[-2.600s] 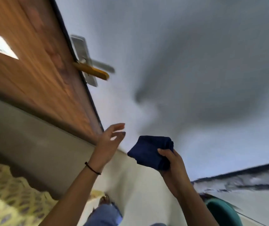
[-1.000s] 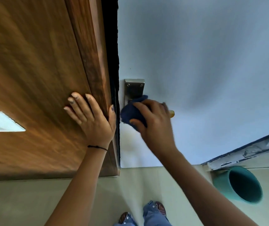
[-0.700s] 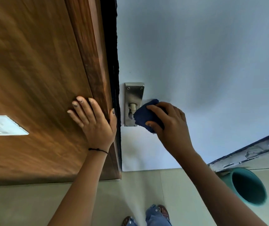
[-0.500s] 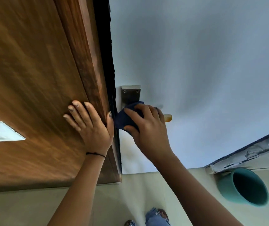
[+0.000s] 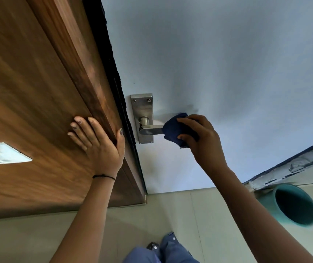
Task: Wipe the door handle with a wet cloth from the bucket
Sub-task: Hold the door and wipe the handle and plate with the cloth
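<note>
A steel lever door handle sticks out of its backplate on the pale blue door. My right hand grips a dark blue cloth wrapped around the outer part of the lever; the lever's far end is hidden under cloth and fingers. My left hand lies flat on the brown wooden frame beside the door's edge, fingers spread, holding nothing. A teal bucket stands on the floor at the lower right.
A white switch plate is set in the wooden panel at the left. Pale floor tiles run below the door. My legs in blue trousers show at the bottom. A worn door edge crosses the right side above the bucket.
My right hand slid the cloth outward along the lever, away from the backplate, baring the handle's neck. Earlier it rubbed back and forth near the plate. My left hand stays pressed on the wood.
</note>
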Demonstrator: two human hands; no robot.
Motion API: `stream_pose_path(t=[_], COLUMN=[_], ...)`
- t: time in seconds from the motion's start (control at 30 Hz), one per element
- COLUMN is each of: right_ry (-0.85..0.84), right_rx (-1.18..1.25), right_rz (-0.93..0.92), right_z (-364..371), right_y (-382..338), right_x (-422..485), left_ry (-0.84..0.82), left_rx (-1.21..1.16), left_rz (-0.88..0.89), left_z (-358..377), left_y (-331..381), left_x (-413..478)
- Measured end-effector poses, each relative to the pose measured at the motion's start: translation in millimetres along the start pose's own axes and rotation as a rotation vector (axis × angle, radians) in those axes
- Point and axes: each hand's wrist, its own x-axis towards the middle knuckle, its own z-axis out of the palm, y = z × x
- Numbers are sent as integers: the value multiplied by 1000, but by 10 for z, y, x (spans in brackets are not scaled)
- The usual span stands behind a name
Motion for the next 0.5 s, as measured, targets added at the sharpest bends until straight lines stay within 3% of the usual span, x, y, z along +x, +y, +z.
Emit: stream_pose_path(t=[0.17,0.27,0.43,0.5], right_ry=[189,274,515,514], right_rx=[447,650,1296,1538], right_rz=[360,448,689,738], right_z=[94,253,724,947], right_y=[-13,-57,-320,-483], right_x=[-147,-213,-272,-238], left_ry=[-7,-5,-33,-65], left_rx=[-6,-13,-70,-94], left_rz=[38,63,161,182], left_z=[0,-8,-34,-49], left_y=[-73,-94,-168,-196], left_x=[-12,-13,-39,-44])
